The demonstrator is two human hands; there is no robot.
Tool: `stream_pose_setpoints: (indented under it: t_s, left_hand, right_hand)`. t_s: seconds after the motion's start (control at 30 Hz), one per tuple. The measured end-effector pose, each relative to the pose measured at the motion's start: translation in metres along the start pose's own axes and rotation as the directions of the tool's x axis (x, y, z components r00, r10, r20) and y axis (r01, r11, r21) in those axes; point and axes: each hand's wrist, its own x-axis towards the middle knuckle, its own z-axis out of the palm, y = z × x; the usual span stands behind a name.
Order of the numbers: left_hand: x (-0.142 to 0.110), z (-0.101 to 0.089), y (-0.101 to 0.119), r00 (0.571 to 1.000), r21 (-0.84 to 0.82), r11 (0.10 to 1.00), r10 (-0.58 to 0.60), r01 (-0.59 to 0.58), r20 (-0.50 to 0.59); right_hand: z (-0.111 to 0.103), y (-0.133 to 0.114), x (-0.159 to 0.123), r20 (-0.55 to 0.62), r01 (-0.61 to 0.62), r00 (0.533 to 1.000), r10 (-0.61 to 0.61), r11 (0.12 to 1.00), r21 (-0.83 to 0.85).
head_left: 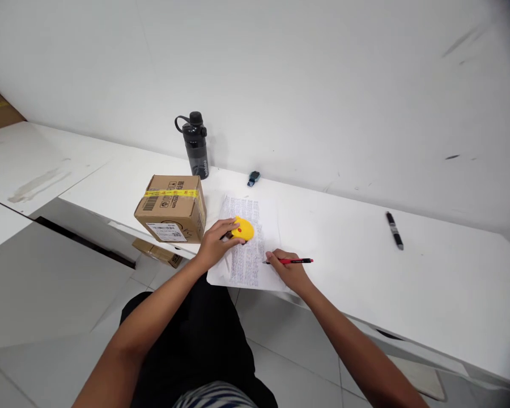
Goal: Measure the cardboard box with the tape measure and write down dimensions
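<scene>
My left hand (216, 242) is closed around the near side of a small rounded yellow object (245, 230) with a red spot; its exact kind I cannot make out. It is over a sheet of paper (246, 266) covered in dense rows of handwriting. Thumb and fingers of my right hand (289, 270) pinch a red and black pen (297, 261), its tip pointing left at the right side of the writing. The pen lies nearly level in the view; whether the tip touches the paper I cannot tell.
A taped cardboard box (172, 207) stands left of the paper, with a black water bottle (196, 144) behind it. A small dark watch-like item (253, 178) lies near the wall. Far right on the white table (340, 226) lies a black marker (394, 230).
</scene>
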Motion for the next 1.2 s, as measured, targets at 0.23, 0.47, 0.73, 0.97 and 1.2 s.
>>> stream_pose_setpoints:
  t_s: [0.23, 0.47, 0.73, 0.97, 1.2]
  left_hand:
    - [0.021, 0.02, -0.042, 0.964, -0.06, 0.976, -0.218, 0.211, -0.151]
    - [0.017, 0.019, -0.05, 0.942, -0.09, 0.949, -0.313, 0.304, -0.118]
    - [0.018, 0.024, -0.048, 0.891, -0.123, 0.895, -0.441, 0.429, -0.107]
    - [0.018, 0.022, -0.044, 0.917, 0.016, 0.923, -0.381, 0.386, -0.12]
    - [0.019, 0.02, -0.042, 0.921, 0.013, 0.927, -0.371, 0.375, -0.115]
  right_hand:
    - [0.0, -0.002, -0.001, -0.023, -0.007, 1.0, 0.008, 1.0, 0.029]
    - [0.0, 0.0, -0.004, -0.1, -0.022, 0.995, 0.022, 1.0, 0.002]
    - [0.0, 0.0, -0.002, -0.094, -0.017, 0.995, 0.018, 1.0, 0.005]
    - [0.001, 0.002, -0.004, -0.163, 0.003, 0.987, -0.008, 1.0, -0.03]
    - [0.0, 0.006, -0.003, -0.144, -0.002, 0.99, -0.004, 0.999, -0.038]
